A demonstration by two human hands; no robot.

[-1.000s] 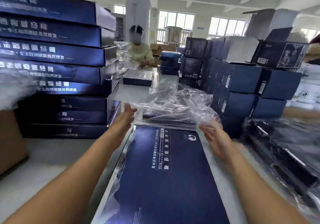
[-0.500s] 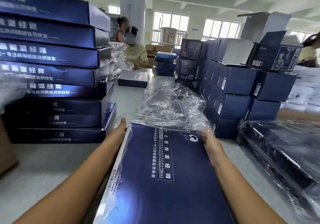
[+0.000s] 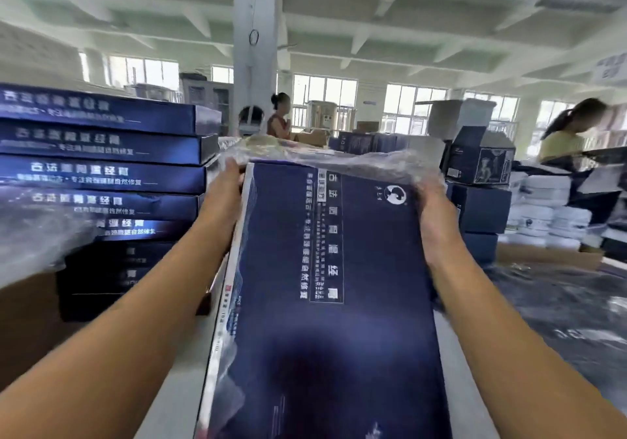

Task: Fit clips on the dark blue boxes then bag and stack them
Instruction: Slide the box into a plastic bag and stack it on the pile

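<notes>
A long flat dark blue box (image 3: 325, 303) with white lettering is tilted up in front of me, its far end raised. Clear plastic bag film (image 3: 322, 157) bunches over that far end. My left hand (image 3: 225, 194) grips the box's far left edge through the film. My right hand (image 3: 436, 221) grips the far right edge, fingers curled round it. A tall stack of the same flat blue boxes (image 3: 101, 174) stands at my left on the white table (image 3: 173, 401).
Dark blue cube cartons (image 3: 480, 208) are piled at the right, with white stacked items (image 3: 549, 214) beyond. Bagged dark goods (image 3: 559, 320) lie at the near right. A brown carton (image 3: 23, 323) sits at the near left. Several workers stand further back.
Both hands closed on the far end of the box and lifted it, so it now tilts up toward me. The bag film has come over its far end.
</notes>
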